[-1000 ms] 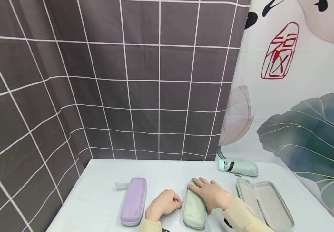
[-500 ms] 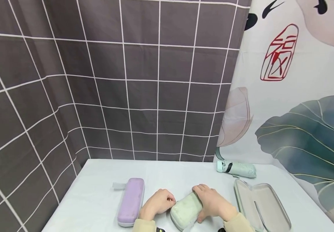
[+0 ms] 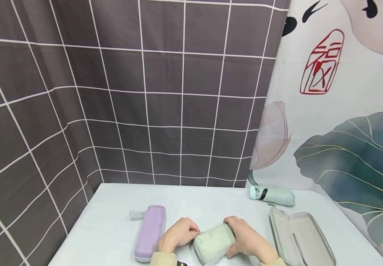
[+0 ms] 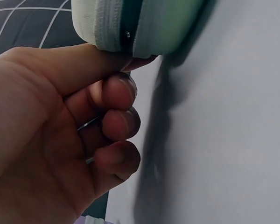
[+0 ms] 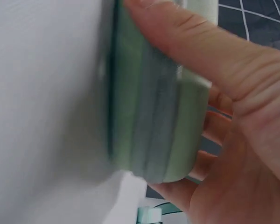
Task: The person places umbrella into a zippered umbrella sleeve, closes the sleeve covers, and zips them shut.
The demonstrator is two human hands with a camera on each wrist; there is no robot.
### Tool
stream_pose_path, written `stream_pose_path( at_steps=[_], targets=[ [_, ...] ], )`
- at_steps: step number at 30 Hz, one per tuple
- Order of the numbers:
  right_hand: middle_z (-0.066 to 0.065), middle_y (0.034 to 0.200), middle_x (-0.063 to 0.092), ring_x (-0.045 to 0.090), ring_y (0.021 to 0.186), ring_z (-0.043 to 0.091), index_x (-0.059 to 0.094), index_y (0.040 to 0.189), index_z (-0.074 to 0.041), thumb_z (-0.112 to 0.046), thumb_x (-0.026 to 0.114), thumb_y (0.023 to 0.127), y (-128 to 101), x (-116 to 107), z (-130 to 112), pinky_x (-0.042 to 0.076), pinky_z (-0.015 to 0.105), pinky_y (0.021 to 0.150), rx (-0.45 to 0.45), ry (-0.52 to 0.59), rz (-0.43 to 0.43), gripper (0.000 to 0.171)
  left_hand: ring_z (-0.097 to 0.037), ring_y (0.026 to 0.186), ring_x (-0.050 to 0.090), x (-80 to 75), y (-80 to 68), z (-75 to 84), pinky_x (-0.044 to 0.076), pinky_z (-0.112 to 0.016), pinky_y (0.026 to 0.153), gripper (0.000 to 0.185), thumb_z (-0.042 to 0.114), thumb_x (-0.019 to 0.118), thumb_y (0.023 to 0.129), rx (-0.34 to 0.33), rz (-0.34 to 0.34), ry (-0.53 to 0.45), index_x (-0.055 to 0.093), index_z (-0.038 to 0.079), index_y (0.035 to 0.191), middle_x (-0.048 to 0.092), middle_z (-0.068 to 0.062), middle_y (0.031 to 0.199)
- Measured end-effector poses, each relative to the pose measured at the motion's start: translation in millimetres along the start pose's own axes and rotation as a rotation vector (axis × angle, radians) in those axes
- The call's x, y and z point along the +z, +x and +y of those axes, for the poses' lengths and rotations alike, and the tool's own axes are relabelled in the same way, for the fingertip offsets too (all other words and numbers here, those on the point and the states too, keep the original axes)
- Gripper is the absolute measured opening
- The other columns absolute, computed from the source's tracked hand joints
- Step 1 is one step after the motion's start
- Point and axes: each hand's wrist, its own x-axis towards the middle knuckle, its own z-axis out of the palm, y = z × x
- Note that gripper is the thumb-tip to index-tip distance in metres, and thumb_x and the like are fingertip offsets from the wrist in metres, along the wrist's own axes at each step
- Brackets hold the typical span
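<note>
A pale green zippered pencil case (image 3: 214, 244) lies slanted on the white table between both hands. My right hand (image 3: 247, 240) grips its right end, the thumb (image 5: 191, 37) on the near side and the other fingers round the far side. At the left end, my left hand (image 3: 179, 235) pinches with thumb and forefinger right at the zipper; the pull itself is hidden by the fingertips. In the left wrist view the zipper edges (image 4: 107, 28) stand apart there, with a dark gap between them. The left hand's other fingers (image 4: 119, 123) are curled below.
A purple pencil case (image 3: 151, 232) with a pale tab lies left of the left hand. To the right, another case (image 3: 314, 236) lies spread open, a thin metallic stick (image 3: 298, 247) inside. A folded mint umbrella (image 3: 273, 195) is at the back right, near the hanging cloth.
The green pencil case has turned from lengthwise to slanted across the table. My right hand has gone from lying on its top to gripping its right end; my left hand has shifted slightly left.
</note>
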Motion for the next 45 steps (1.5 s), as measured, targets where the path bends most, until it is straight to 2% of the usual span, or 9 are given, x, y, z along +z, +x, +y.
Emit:
stream_pose_path(
  at_steps=[5, 10, 16, 24, 35, 40, 45],
  targets=[
    [0.003, 0.116, 0.057, 0.055, 0.099, 0.027, 0.055, 0.121, -0.004, -0.03, 0.096, 0.049, 2.3, -5.0, 0.4, 0.046, 0.05, 0.088, 0.048, -0.018, -0.009, 0.086, -0.001, 0.044, 0.046, -3.9, 1.0, -7.3, 0.04, -0.02, 0.045, 0.012, 0.006, 0.067, 0.087, -0.001, -0.01, -0.036, 0.076, 0.011, 0.081, 0.051, 0.012, 0.049],
    [0.0, 0.106, 0.056, 0.055, 0.092, 0.024, 0.055, 0.118, -0.004, -0.028, 0.096, 0.05, -0.8, -8.7, 0.2, 0.047, 0.05, 0.084, 0.098, -0.037, -0.01, 0.083, -0.001, 0.046, 0.046, -5.1, 0.6, -10.9, 0.04, -0.021, 0.049, 0.011, 0.009, 0.068, 0.088, 0.009, 0.011, -0.012, 0.076, 0.013, 0.082, 0.051, 0.012, 0.05],
    [-0.001, 0.101, 0.054, 0.053, 0.088, 0.022, 0.055, 0.114, -0.005, -0.025, 0.096, 0.049, -4.9, -10.7, -1.5, 0.048, 0.048, 0.081, 0.117, -0.041, 0.001, 0.08, -0.002, 0.047, 0.046, -3.1, -0.3, -10.6, 0.041, -0.021, 0.05, 0.009, 0.012, 0.069, 0.088, -0.003, 0.004, -0.031, 0.076, 0.014, 0.083, 0.051, 0.012, 0.051],
    [0.002, 0.096, 0.051, 0.052, 0.083, 0.021, 0.054, 0.109, -0.006, -0.025, 0.097, 0.048, -10.4, -13.2, -3.4, 0.048, 0.048, 0.078, 0.195, -0.041, 0.021, 0.077, -0.003, 0.047, 0.045, -1.9, -2.7, -10.2, 0.039, -0.022, 0.05, 0.007, 0.015, 0.071, 0.087, -0.012, 0.012, -0.033, 0.077, 0.015, 0.082, 0.049, 0.012, 0.049],
    [0.008, 0.098, 0.052, 0.055, 0.085, 0.027, 0.054, 0.112, -0.004, -0.029, 0.097, 0.049, -10.3, -12.1, -5.4, 0.048, 0.05, 0.078, 0.278, -0.076, 0.057, 0.081, -0.003, 0.045, 0.044, -2.3, -1.5, -8.9, 0.035, -0.021, 0.047, 0.007, 0.014, 0.07, 0.087, -0.015, 0.006, -0.072, 0.076, 0.014, 0.083, 0.051, 0.008, 0.049],
    [0.009, 0.091, 0.048, 0.054, 0.08, 0.028, 0.051, 0.104, -0.005, -0.031, 0.098, 0.046, -12.1, -8.2, -9.6, 0.049, 0.049, 0.072, 0.285, -0.107, 0.094, 0.079, -0.004, 0.043, 0.043, -2.1, -2.7, -7.4, 0.034, -0.02, 0.045, 0.01, 0.013, 0.07, 0.086, -0.027, -0.011, -0.097, 0.074, 0.012, 0.077, 0.049, 0.009, 0.046],
    [0.012, 0.089, 0.044, 0.052, 0.076, 0.031, 0.049, 0.102, -0.005, -0.033, 0.098, 0.044, -13.5, -6.1, -15.3, 0.048, 0.049, 0.066, 0.318, -0.132, 0.13, 0.081, -0.003, 0.043, 0.042, -2.7, -0.9, -5.0, 0.034, -0.019, 0.045, 0.012, 0.012, 0.069, 0.085, -0.004, -0.009, -0.082, 0.073, 0.012, 0.074, 0.047, 0.012, 0.046]
  ],
)
